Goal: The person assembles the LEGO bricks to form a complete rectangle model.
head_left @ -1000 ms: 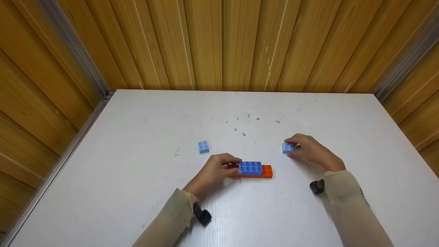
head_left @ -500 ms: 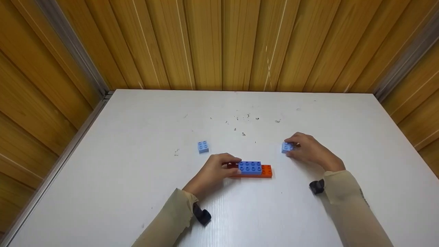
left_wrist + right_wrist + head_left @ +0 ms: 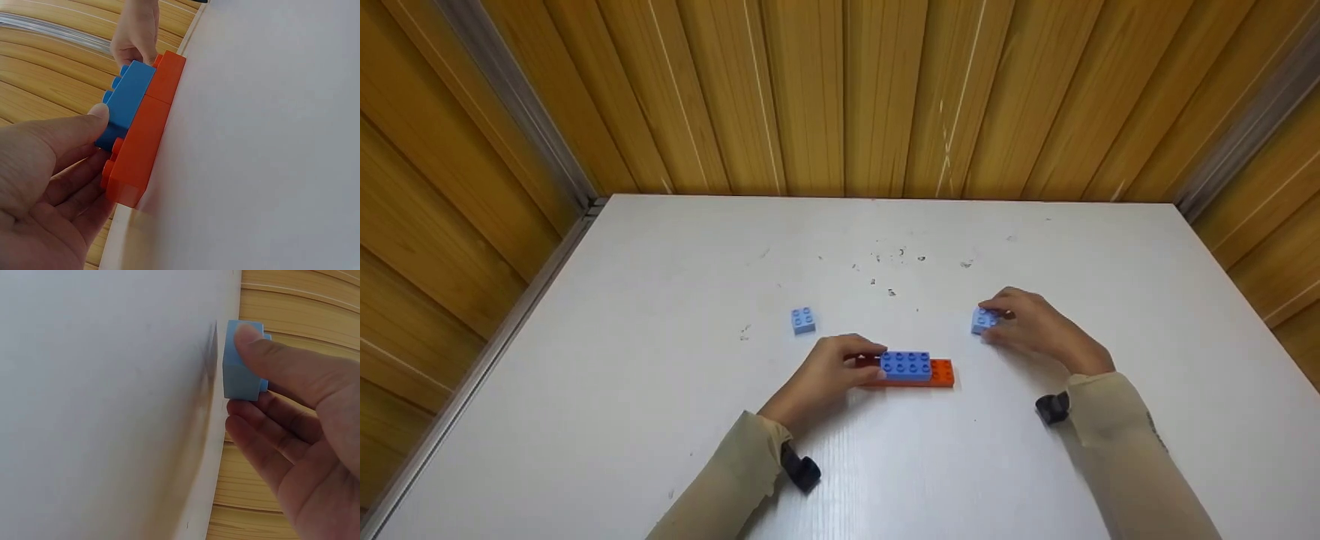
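My left hand [image 3: 829, 371] grips the left end of a blue toy brick [image 3: 905, 365], thumb on its near side. That brick sits on top of two red bricks [image 3: 140, 143] laid end to end, whose studs show past both of its ends. To the right, my right hand [image 3: 1042, 328] pinches a light blue four-stud brick [image 3: 241, 377] between thumb and fingers, studs facing up. In the right wrist view the thumb lies flat on the brick's side. A second light blue four-stud brick [image 3: 803, 321] stands on the table beyond my left hand.
The white table [image 3: 660, 270] has dark scuff marks toward its back. Wood-patterned panels [image 3: 810, 97] rise behind it and at both sides. A black strap device [image 3: 801, 469] sits at the left wrist, another [image 3: 1052, 409] at the right.
My right hand has shifted slightly to the left with the light blue brick. The left hand and the red and blue bricks stay in place.
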Available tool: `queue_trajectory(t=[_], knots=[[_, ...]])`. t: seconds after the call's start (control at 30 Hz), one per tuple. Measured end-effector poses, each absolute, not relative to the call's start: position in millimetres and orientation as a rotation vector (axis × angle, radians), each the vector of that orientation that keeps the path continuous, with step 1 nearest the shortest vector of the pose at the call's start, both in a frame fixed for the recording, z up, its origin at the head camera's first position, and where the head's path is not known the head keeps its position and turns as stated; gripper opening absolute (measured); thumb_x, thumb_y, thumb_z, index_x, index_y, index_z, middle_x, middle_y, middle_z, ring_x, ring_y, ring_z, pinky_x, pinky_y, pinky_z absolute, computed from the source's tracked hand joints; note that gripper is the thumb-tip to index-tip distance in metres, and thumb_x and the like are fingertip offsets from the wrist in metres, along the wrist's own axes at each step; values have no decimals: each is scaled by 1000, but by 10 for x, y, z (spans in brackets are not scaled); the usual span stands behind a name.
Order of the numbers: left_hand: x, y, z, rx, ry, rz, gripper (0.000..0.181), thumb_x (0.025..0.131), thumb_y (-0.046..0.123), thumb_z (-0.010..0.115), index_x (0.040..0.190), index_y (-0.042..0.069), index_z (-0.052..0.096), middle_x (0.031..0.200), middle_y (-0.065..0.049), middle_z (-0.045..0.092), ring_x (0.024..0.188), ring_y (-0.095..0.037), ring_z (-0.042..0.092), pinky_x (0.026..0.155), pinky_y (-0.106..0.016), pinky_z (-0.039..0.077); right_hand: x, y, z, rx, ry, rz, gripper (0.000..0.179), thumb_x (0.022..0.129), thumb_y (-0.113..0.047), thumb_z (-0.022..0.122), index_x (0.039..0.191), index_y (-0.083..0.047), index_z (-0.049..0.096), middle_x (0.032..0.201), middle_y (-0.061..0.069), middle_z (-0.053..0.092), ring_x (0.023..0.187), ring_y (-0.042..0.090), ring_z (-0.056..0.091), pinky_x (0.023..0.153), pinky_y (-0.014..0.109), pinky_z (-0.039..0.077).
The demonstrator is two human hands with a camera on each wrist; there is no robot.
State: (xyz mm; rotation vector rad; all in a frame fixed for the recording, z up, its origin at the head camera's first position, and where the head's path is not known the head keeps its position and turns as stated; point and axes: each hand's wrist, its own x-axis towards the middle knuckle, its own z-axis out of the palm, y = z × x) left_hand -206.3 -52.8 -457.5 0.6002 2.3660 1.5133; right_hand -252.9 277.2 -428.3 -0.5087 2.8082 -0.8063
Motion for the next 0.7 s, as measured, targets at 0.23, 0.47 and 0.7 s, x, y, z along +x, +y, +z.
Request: queue_trajectory(t=[0.23, 0.47, 0.7], knots=[[-2063, -522, -4566, 616, 2400, 1485, 35, 86, 16, 72, 120, 10, 68, 113, 0, 69, 103, -11, 62, 95, -28, 50, -2523, 2758, -4274, -533, 2814, -779, 49, 85, -12, 72, 130, 2, 57, 114, 13, 60, 102, 25, 55, 95, 48, 48], [-2058, -519, -4559, 589, 2379, 1495, 34, 86, 15, 72, 120, 11, 68, 114, 0, 68, 102, -12, 61, 96, -30, 50, -2487, 2718, -4237, -501, 2784, -825, 50, 86, -13, 71, 131, 2, 56, 114, 13, 60, 104, 27, 54, 98, 50, 46], [-2055, -516, -4557, 639, 2398, 1494, 33, 87, 13, 71, 120, 8, 68, 113, -3, 69, 104, -15, 62, 97, -32, 50, -2460, 2675, -4218, -528, 2790, -821, 49, 86, -13, 71, 131, -1, 58, 113, 12, 60, 105, 28, 56, 98, 49, 47]])
